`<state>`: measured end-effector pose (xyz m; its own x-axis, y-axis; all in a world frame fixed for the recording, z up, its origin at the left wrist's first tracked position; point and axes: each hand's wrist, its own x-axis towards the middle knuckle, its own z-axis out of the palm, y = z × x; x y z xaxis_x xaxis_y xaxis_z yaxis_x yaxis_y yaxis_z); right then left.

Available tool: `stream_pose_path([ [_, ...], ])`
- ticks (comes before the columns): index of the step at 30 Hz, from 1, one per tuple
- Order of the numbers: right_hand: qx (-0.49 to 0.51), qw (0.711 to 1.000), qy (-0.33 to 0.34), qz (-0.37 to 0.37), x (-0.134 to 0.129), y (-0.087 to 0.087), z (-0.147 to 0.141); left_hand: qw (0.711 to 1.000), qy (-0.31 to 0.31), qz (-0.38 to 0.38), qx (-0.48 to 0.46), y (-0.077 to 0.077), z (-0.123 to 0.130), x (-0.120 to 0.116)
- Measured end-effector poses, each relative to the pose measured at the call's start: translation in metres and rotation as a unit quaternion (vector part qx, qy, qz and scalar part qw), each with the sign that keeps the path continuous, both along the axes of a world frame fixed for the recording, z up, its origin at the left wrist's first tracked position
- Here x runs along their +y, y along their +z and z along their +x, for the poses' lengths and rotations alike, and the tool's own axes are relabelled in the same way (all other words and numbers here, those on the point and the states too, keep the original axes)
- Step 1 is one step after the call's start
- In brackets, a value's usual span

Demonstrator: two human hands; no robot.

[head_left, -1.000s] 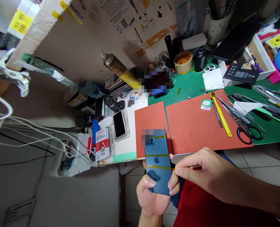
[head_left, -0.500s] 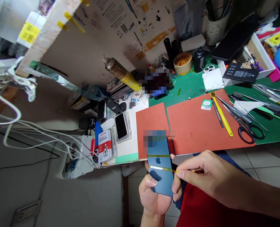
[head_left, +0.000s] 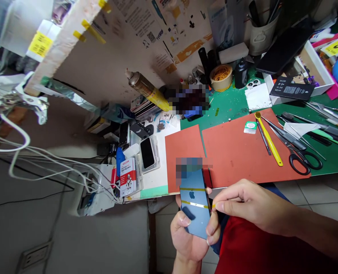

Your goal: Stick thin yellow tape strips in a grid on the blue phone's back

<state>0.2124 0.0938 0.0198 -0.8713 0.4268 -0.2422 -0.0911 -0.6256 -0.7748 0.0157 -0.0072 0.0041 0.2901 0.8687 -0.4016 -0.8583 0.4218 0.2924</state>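
A blue smartphone (head_left: 196, 222), its back with the apple logo facing up, lies in my left hand (head_left: 187, 239); thumb and fingers close on its two long edges. Two narrow strips of yellow tape cross its back, one above the logo and one below. On the lower strip of tape (head_left: 196, 204) a bright glare shows. Just right of the phone, my right hand (head_left: 243, 203) pinches the yellow end of this strip between thumb and forefinger. The phone's upper end is pixelated.
Orange mats (head_left: 243, 152) lie on the green bench. On them rest scissors (head_left: 303, 161), a yellow brush (head_left: 268, 140) and a small green-white card (head_left: 250, 127). At left stand a boxed phone (head_left: 147, 152) and a red-white battery pack (head_left: 128, 177). White cables (head_left: 57, 167) hang further left.
The view has shifted slightly, moving everything a little to the right. The tape's lower strip lies across the phone much as before, and my right hand still pinches its end.
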Motion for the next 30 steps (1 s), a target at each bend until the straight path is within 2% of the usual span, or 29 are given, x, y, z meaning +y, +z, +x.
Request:
stream_pose_path([
  [4, -0.035, 0.992, 0.023, 0.122, 0.009, -0.016, 0.002, 1.0, 0.015, -0.001, -0.006, -0.003, 0.001, 0.0],
  [7, 0.007, 0.989, 0.036, 0.142, 0.013, -0.022, 0.002, 1.0, 0.012, 0.008, -0.014, -0.006, 0.002, 0.0],
  [10, 0.017, 0.992, 0.034, 0.124, 0.014, -0.025, 0.0, 0.999, 0.014, 0.027, -0.011, -0.008, 0.002, -0.001],
  [14, 0.062, 0.995, 0.045, 0.057, 0.013, -0.029, -0.001, 0.999, -0.008, 0.031, 0.023, -0.002, 0.001, 0.0],
  [21, 0.042, 0.997, 0.05, 0.036, 0.017, -0.039, -0.003, 0.992, 0.015, 0.008, 0.126, 0.011, 0.003, -0.004],
  [24, 0.013, 0.998, 0.048, 0.05, 0.016, -0.047, -0.002, 0.992, 0.002, 0.016, 0.123, 0.013, 0.004, -0.005],
  [30, -0.031, 0.998, 0.029, 0.038, 0.01, -0.066, 0.004, 0.99, 0.026, 0.031, 0.132, 0.012, 0.001, -0.004],
])
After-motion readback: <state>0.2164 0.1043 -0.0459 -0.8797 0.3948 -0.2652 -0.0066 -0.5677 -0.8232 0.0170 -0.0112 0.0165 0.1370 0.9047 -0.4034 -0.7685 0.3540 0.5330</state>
